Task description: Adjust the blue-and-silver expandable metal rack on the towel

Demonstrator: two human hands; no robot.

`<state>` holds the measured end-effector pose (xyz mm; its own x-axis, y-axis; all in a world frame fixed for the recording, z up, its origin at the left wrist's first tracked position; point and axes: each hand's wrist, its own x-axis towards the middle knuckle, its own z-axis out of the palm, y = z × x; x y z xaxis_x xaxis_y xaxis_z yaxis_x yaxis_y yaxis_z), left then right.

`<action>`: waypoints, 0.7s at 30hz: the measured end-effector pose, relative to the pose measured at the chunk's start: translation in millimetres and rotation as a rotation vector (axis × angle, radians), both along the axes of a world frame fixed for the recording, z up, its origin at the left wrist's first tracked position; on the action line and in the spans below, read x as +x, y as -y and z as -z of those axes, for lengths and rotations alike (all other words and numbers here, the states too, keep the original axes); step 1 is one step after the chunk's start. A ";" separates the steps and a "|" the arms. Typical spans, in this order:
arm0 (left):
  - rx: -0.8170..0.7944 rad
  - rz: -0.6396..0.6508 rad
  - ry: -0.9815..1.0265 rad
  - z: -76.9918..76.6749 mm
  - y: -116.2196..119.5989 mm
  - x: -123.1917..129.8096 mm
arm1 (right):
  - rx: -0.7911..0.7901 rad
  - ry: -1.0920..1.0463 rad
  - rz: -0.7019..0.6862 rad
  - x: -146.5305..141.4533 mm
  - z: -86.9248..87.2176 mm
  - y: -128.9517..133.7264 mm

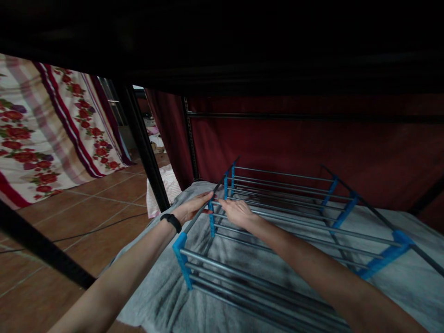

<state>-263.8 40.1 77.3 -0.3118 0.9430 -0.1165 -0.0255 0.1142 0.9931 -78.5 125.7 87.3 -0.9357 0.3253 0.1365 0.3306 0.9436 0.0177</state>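
A rack (284,296) of grey metal tubes joined by blue plastic brackets lies across the grey blanket; it looks like a shoe rack. My left hand (194,206), with a black band at the wrist, grips the rack's left side rail at a blue bracket (212,222). Close beside it, my right hand (236,212) has its fingers closed at the end of a cross tube, where it meets that same bracket. The fingertips of both hands nearly meet there, and their exact hold is partly hidden. More blue brackets (388,254) hold the tubes on the right side.
Overhead is a dark surface, carried by black metal posts (144,143). A dark red cloth (312,143) hangs behind the rack. To the left are a flowered curtain (65,134), a tiled floor (114,203) with a black cable, and a striped cloth (161,189).
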 end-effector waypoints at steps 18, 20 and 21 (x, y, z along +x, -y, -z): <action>0.002 -0.051 -0.058 14.7 -12.3 0.6 | -0.011 0.027 0.060 -6.6 -4.1 -1.6; -0.010 -0.053 -0.077 12.2 -11.4 2.0 | -0.029 0.035 0.059 -7.2 -4.6 -2.2; -0.014 -0.052 -0.085 11.0 -10.8 2.7 | -0.040 0.035 0.058 -7.7 -4.7 -2.8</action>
<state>-261.1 50.9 66.3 -0.3696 0.9237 -0.1004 0.0528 0.1288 0.9903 -86.2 128.5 92.1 -0.9190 0.3839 0.0898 0.3849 0.9229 -0.0067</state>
